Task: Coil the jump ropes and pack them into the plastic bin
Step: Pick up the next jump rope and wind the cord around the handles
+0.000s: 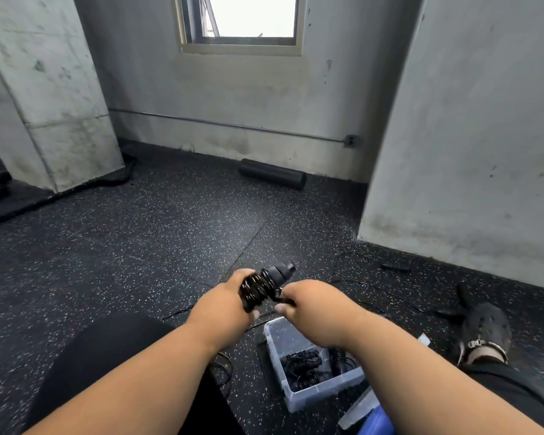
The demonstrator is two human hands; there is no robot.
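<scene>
The left hand (233, 291) grips the jump rope (259, 285) handles upright as a core, cord wound tight around them, while the right hand (302, 298) pinches the cord's tail taut (probably finishing). The plastic bin (272, 335) sits below on the floor, within reach, holding coiled ropes.

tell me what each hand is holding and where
The left hand grips the jump rope around its wound handles; the right hand pinches the cord's loose end beside them.
</scene>
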